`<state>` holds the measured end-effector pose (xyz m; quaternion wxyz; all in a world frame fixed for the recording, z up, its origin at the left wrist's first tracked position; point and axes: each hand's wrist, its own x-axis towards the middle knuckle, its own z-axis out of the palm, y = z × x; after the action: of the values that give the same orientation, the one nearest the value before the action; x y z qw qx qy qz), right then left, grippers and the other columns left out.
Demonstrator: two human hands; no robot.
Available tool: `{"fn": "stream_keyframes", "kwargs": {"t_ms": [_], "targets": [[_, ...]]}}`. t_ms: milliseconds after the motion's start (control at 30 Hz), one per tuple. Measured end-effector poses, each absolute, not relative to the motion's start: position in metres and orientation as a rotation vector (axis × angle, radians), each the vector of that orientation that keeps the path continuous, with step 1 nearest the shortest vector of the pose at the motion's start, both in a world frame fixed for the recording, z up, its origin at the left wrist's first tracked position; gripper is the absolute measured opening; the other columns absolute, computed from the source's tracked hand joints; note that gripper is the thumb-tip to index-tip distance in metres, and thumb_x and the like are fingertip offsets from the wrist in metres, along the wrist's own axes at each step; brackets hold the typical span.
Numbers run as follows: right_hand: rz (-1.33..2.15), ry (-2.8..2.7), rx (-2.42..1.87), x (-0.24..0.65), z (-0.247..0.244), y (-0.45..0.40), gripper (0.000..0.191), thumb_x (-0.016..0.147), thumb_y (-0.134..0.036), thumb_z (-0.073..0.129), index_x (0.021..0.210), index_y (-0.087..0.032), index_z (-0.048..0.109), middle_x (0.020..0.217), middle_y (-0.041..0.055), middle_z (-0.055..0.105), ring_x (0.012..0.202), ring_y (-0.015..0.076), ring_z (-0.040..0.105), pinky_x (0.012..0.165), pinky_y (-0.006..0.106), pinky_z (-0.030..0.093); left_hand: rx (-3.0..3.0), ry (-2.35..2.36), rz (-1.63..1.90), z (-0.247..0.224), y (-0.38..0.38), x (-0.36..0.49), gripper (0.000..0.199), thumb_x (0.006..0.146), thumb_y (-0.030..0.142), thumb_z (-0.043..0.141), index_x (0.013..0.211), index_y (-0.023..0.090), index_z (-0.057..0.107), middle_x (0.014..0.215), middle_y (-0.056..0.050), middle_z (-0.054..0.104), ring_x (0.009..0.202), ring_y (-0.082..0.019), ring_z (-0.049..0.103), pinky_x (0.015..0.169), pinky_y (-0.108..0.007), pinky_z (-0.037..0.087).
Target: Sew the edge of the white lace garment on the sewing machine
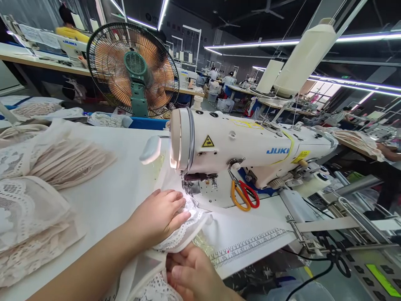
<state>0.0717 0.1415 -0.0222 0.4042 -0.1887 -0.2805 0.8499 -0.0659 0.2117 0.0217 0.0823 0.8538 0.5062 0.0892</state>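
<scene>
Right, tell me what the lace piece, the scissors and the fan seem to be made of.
Lace piece: soft textile, probably synthetic, with openwork edging and sheer mesh.
Scissors: metal shanks with a dull grey sheen; the smooth red and orange loops look plastic-coated.
Fan: black wire guard, likely metal; green painted-looking housing, metal or plastic.

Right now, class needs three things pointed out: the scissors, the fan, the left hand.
Scissors (237,196): head view, on the orange handle.
Fan (135,63): head view, on the motor housing.
Left hand (159,217): head view, on its back.
</scene>
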Motion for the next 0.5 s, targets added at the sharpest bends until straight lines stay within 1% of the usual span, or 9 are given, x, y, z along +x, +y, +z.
{"fn": "stream_keyframes", "kwargs": {"t_ms": [133, 267, 333, 400, 500], "targets": [[2.149, -0.754, -0.426, 0.0709, -0.0176, 0.1439, 0.040, 0.063, -0.033, 0.075, 0.100, -0.019, 0.066, 0.093, 0.0082, 0.067, 0.098, 0.0256, 0.061, 0.089, 0.042, 0.045, 2.605, 1.591, 0.226, 0.0188, 0.2125, -0.0626, 0.047, 0.092, 0.046, 0.028, 0.101, 0.020, 0.066, 0.108, -0.010, 0.065, 0.103, -0.028, 0.056, 0.088, -0.046, 0.043], [2.126, -0.835, -0.490, 0.0697, -0.0177, 0.1458, 0.043, 0.065, -0.034, 0.073, 0.104, -0.018, 0.063, 0.098, 0.0087, 0.066, 0.099, 0.0248, 0.060, 0.094, 0.041, 0.041, 2.678, 1.671, 0.248, 0.0153, 0.2145, -0.0615, 0.046, 0.093, 0.046, 0.029, 0.099, 0.018, 0.066, 0.107, -0.012, 0.064, 0.100, -0.028, 0.055, 0.086, -0.046, 0.042], [2.119, -0.839, -0.540, 0.0681, -0.0198, 0.1464, 0.046, 0.062, -0.033, 0.075, 0.104, -0.018, 0.062, 0.098, 0.0082, 0.065, 0.099, 0.0247, 0.059, 0.093, 0.040, 0.042, 2.664, 1.732, 0.226, 0.0170, 0.2155, -0.0608, 0.045, 0.092, 0.046, 0.033, 0.100, 0.017, 0.067, 0.106, -0.014, 0.061, 0.097, -0.028, 0.054, 0.081, -0.044, 0.044], [2.113, -0.829, -0.569, 0.0662, -0.0216, 0.1470, 0.045, 0.060, -0.031, 0.076, 0.101, -0.018, 0.062, 0.096, 0.0075, 0.065, 0.098, 0.0247, 0.059, 0.092, 0.039, 0.043, 2.625, 1.787, 0.152, 0.0200, 0.2165, -0.0599, 0.046, 0.091, 0.047, 0.034, 0.103, 0.017, 0.066, 0.100, -0.014, 0.060, 0.091, -0.028, 0.054, 0.074, -0.041, 0.045], [2.101, -0.830, -0.559, 0.0636, -0.0204, 0.1486, 0.041, 0.060, -0.030, 0.076, 0.098, -0.019, 0.063, 0.098, 0.0070, 0.065, 0.101, 0.0244, 0.058, 0.094, 0.038, 0.041, 2.557, 1.797, 0.005, 0.0231, 0.2184, -0.0590, 0.050, 0.092, 0.046, 0.032, 0.116, 0.014, 0.062, 0.092, -0.013, 0.058, 0.085, -0.026, 0.055, 0.068, -0.037, 0.045]]}}
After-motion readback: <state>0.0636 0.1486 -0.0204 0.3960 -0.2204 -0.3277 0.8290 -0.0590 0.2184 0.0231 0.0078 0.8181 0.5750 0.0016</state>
